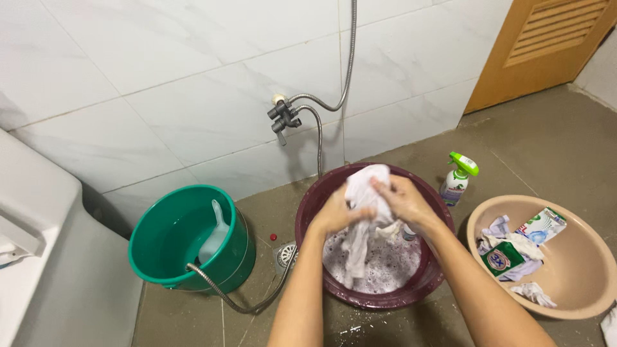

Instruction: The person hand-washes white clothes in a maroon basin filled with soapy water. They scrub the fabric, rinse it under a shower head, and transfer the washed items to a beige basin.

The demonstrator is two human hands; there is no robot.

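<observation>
A maroon basin [308, 212] of suds sits on the floor; left of it a green bucket [228, 260], right of it a beige basin [581, 292]. Above the suds, the left hand [334, 215] and right hand [405, 200] close their fingers tightly on a white cloth [361, 193].

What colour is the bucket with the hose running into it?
The bucket is green, a teal shade, seen best in the head view, left of the maroon basin.
</observation>
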